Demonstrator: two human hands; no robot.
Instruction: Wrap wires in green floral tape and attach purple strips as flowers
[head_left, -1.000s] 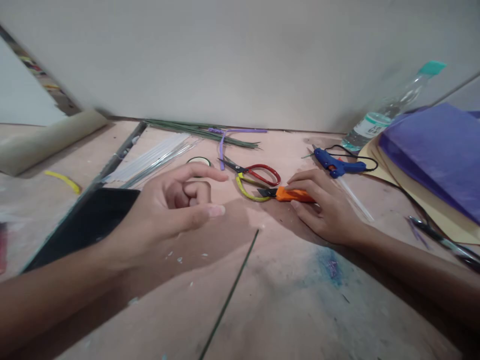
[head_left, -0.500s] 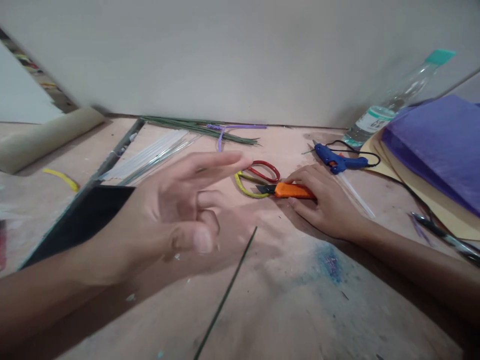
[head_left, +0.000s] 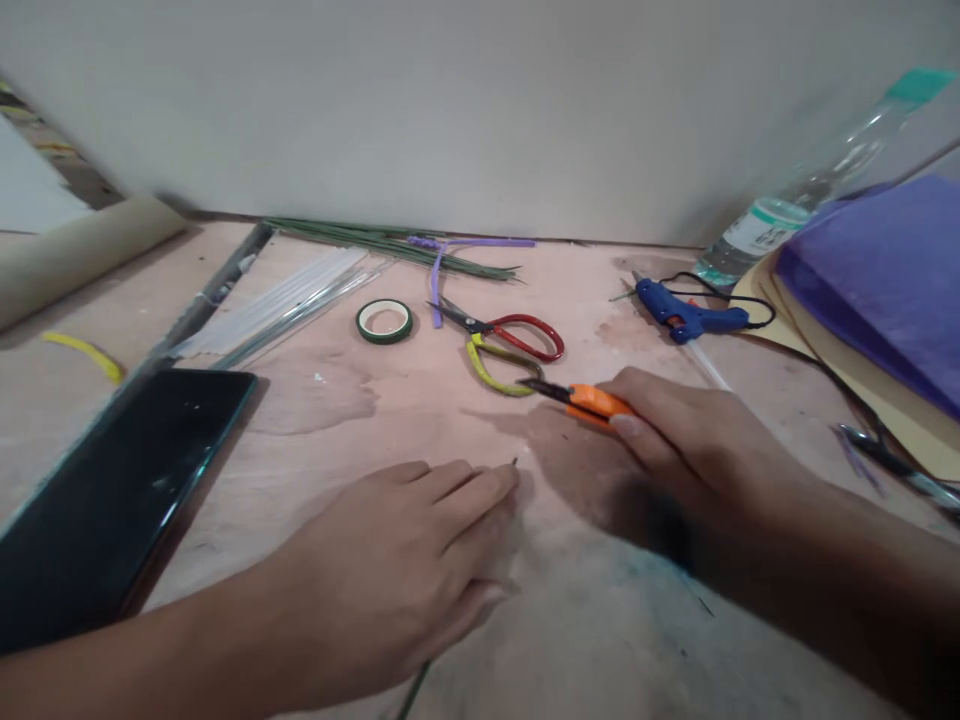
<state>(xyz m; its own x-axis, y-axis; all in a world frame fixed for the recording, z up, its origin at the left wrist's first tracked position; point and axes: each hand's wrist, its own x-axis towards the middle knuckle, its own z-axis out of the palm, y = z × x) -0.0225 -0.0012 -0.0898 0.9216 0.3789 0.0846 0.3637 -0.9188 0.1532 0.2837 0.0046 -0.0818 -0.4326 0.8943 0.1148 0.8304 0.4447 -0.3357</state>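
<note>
My left hand [head_left: 420,560] lies low over the tabletop, its fingers together on a thin green floral wire [head_left: 415,690]. One end of the wire peeks out past my fingertips, and its other end runs off at the bottom; the middle is hidden under the hand. In my right hand [head_left: 697,440] is an orange utility knife [head_left: 596,403], its dark tip pointing left over the scissors' handles. The scissors [head_left: 529,337], with one red and one yellow handle, rest on the table. Beside them are a roll of green tape [head_left: 384,322] and a purple twisted strip [head_left: 437,290].
A dark phone [head_left: 127,490] lies at left, near a yellow strip [head_left: 86,352] and a cardboard tube [head_left: 82,255]. Green wires [head_left: 360,238] and clear sticks [head_left: 300,300] lie behind. At right are a blue glue gun [head_left: 686,312], a bottle [head_left: 780,220] and purple sheets [head_left: 885,280].
My left hand has come down from above the table onto the green wire, uncovering the tape roll and phone. My right hand has lifted the knife slightly and tilted it.
</note>
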